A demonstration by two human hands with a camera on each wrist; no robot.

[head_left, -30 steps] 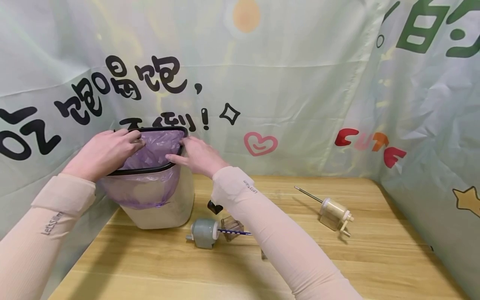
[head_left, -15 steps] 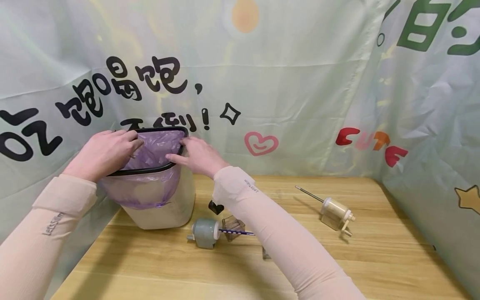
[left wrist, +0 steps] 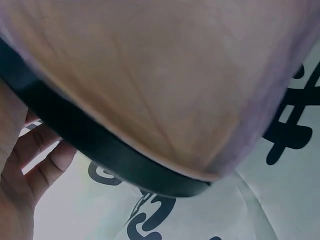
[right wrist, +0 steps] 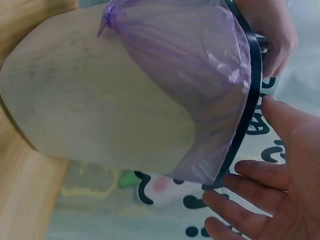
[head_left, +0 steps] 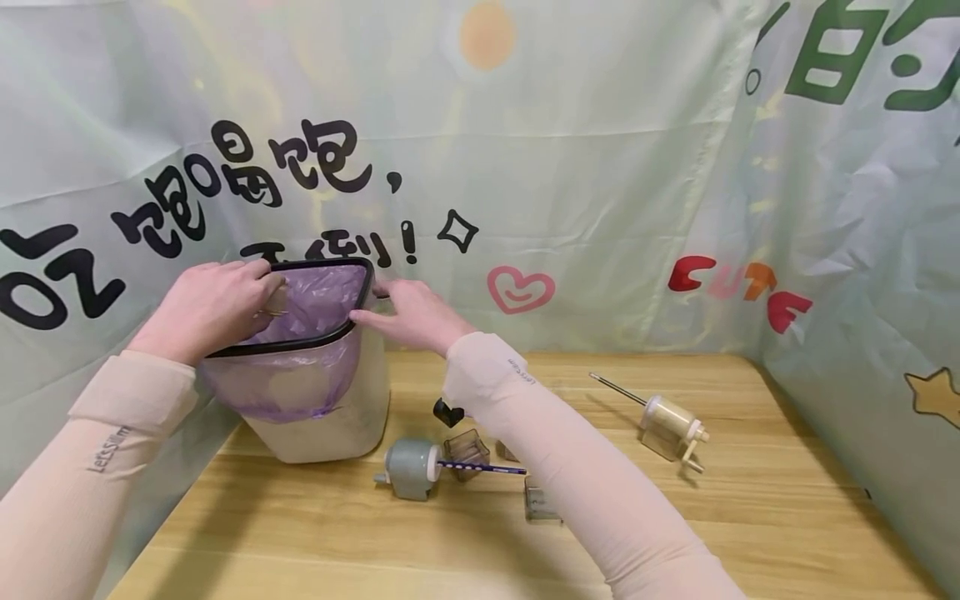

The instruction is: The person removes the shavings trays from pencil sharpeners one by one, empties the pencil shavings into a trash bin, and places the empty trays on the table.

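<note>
A pale trash can (head_left: 337, 425) stands at the left of the table, lined with a purple trash bag (head_left: 315, 304) folded down over its outside. A black rim ring (head_left: 330, 337) runs round its top. My left hand (head_left: 213, 304) holds the ring at the left side, fingers curled over it; part of the grip is hidden. My right hand (head_left: 416, 315) is at the right rim with fingers straight and spread. In the right wrist view, the fingertips (right wrist: 215, 200) are close to the black ring, and a knot gathers the bag on the outside.
On the wooden table (head_left: 450, 558) lie a grey-blue pencil sharpener (head_left: 411, 471) with a blue pencil (head_left: 483, 467) in it, clear boxes (head_left: 467, 450), and a small black piece (head_left: 447, 412). A cream pencil sharpener (head_left: 669, 427) lies further right. A printed cloth hangs behind.
My right hand has moved slightly right and outward from the bag at the rim. The left hand stays at the left rim with only a slight shift of its fingers.
</note>
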